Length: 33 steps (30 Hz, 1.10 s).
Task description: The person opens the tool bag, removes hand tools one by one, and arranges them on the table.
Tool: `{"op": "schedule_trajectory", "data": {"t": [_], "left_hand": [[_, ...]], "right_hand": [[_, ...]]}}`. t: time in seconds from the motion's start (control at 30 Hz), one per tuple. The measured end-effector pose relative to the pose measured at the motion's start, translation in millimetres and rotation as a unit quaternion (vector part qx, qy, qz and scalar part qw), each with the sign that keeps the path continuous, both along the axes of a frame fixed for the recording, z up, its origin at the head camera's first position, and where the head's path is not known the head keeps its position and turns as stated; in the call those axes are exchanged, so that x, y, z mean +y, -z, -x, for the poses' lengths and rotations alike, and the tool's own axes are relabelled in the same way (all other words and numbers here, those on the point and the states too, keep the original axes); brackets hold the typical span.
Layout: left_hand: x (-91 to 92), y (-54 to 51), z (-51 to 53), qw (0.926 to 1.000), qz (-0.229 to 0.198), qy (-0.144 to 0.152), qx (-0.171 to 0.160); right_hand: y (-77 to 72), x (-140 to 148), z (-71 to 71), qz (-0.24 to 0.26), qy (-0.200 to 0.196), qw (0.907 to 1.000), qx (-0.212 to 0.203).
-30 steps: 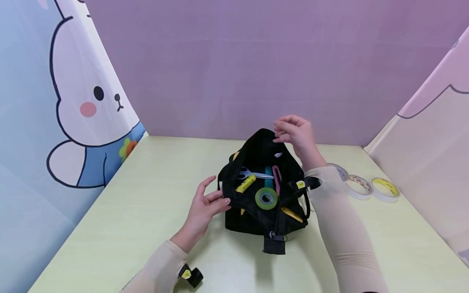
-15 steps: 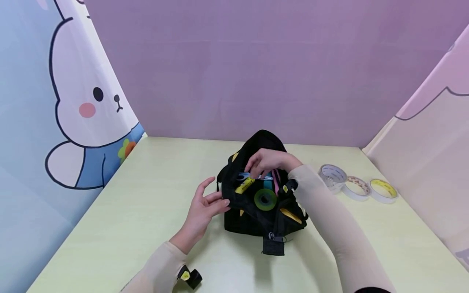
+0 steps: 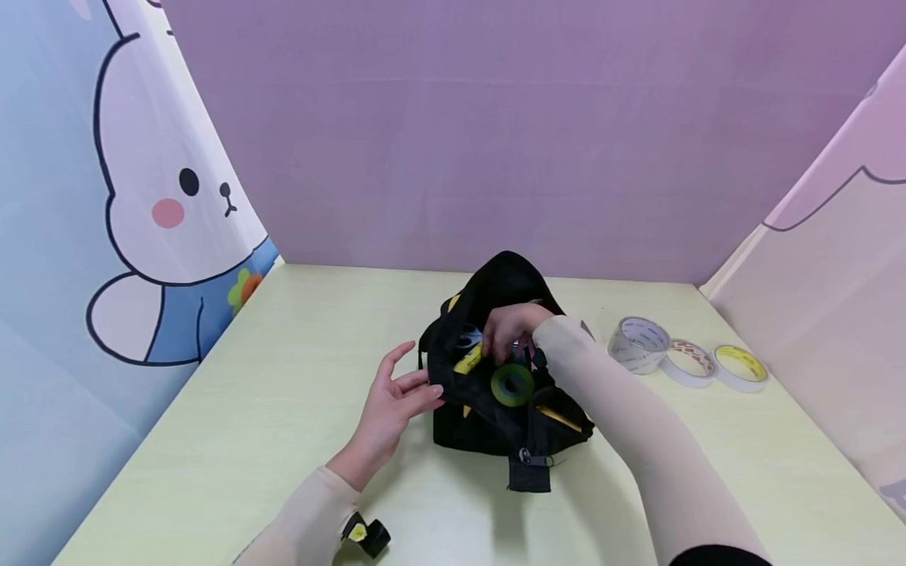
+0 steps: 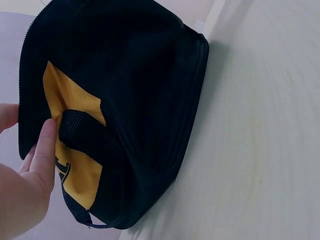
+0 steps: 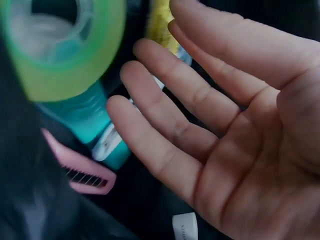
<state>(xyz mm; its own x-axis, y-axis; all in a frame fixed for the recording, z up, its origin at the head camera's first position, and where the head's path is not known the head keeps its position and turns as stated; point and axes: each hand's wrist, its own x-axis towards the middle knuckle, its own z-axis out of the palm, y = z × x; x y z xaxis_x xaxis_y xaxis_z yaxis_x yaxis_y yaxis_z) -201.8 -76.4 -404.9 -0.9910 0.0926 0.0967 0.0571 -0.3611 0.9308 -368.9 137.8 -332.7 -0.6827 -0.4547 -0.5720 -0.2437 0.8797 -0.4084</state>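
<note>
A black tool bag (image 3: 467, 424) with yellow patches stands with its mouth wide, facing me. My left hand (image 3: 388, 409) pinches the left rim of this bag; the left wrist view shows fingers (image 4: 46, 150) against the yellow patch outside and another finger behind the edge. Inside the mouth is my right hand (image 3: 513, 326), palm showing and fingers loosely extended, holding nothing. Around it lie a green tape roll (image 5: 112, 60), a teal thing (image 5: 85, 120), a pink slotted thing (image 5: 90, 182) and a yellow tube (image 3: 469, 359). Blue-handled scissors (image 3: 469, 336) are partly hidden by the right hand.
On the table's right stand a wide clear tape roll (image 3: 638, 346), a tape roll with a printed core (image 3: 688, 363) and one with a yellow core (image 3: 741, 368). A purple backdrop (image 3: 453, 141) closes off the table's far edge. A zip tab (image 3: 529, 473) hangs at the bag's front.
My right hand has come down from above the bag's back rim into its mouth, first over the scissors, then deeper toward the green tape roll. The left hand keeps its place.
</note>
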Motion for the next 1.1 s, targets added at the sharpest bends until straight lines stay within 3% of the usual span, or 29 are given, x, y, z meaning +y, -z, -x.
{"op": "schedule_trajectory", "data": {"t": [0.27, 0.47, 0.83, 1.1], "left_hand": [[1.0, 0.2, -0.1, 1.0000, 0.004, 0.003, -0.007], [1.8, -0.6, 0.4, 1.0000, 0.003, -0.002, -0.007], [3.1, -2.1, 1.9, 1.0000, 0.001, -0.003, -0.005], [4.2, -0.8, 1.3, 1.0000, 0.001, -0.002, -0.001]], "right_hand": [[12.6, 4.8, -1.0, -0.050, -0.027, 0.9983, 0.009], [8.9, 7.8, 0.4, -0.053, -0.044, 0.9976, 0.010], [-9.8, 12.8, -0.6, -0.019, -0.019, 0.9996, 0.000], [-28.7, 26.3, -5.8, 0.065, -0.029, 0.9974, -0.010]]}}
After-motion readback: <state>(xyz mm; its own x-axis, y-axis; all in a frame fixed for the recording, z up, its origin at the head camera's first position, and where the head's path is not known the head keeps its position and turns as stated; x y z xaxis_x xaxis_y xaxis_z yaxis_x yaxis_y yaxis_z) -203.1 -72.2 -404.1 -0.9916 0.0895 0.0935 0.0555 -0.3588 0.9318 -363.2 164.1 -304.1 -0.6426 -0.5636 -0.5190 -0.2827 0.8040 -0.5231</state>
